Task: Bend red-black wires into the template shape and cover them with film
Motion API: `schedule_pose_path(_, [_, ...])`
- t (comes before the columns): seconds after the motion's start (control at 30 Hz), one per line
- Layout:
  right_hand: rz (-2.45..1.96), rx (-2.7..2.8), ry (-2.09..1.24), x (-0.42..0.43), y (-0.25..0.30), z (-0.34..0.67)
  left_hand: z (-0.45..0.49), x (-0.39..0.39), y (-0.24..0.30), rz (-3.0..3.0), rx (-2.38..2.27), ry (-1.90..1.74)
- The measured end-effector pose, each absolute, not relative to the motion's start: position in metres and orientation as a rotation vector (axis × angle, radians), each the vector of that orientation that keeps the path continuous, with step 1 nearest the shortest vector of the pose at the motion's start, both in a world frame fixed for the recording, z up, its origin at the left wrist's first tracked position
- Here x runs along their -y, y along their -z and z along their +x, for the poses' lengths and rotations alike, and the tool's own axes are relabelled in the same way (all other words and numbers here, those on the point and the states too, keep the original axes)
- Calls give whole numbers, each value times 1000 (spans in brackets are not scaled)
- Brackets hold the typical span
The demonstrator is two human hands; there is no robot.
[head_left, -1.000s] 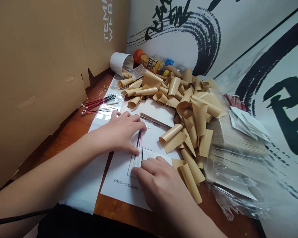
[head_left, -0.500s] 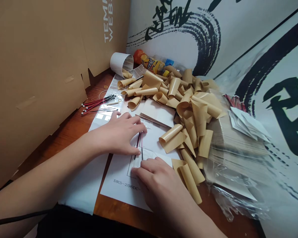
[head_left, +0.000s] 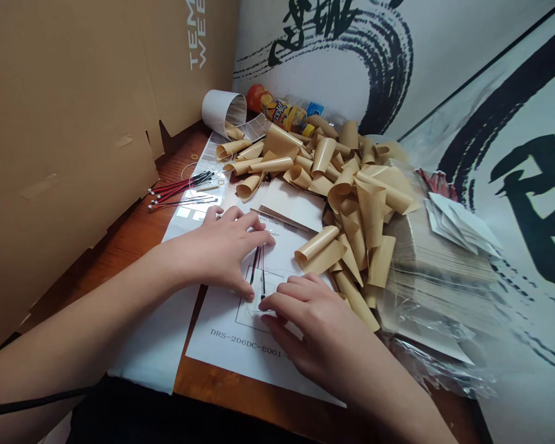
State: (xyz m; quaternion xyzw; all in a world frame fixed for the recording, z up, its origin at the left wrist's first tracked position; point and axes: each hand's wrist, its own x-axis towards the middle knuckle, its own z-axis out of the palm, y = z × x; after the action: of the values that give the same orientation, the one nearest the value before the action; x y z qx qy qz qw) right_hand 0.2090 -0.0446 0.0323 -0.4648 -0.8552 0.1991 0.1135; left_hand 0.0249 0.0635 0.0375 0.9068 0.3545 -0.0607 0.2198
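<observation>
A red and black wire lead lies on a printed white sheet marked DRS-206DC-E001, inside a drawn outline. My left hand rests over the sheet with its fingers spread. Its fingertips cover the upper end of the lead, and its thumb lies left of the wires. My right hand is at the lead's lower black end, index fingertip beside or touching it, thumb slightly apart below. A clear bag or film seems to lie under the wires, but its edges are faint.
More red and black leads lie at the left on a white strip. Curled brown paper pieces heap behind, by folded cards and a bottle. At right stands a plastic-wrapped paper stack; cardboard walls the left.
My right hand has shifted right and its fingers have loosened, uncovering the lead's black end and more printed text. My left thumb has moved slightly left and down.
</observation>
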Motion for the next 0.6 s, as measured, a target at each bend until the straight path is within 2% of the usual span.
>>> schedule_pose_path(0.6, [-1271,2485,-678,45,-26,202,25,-59,-37,2551,-956,216])
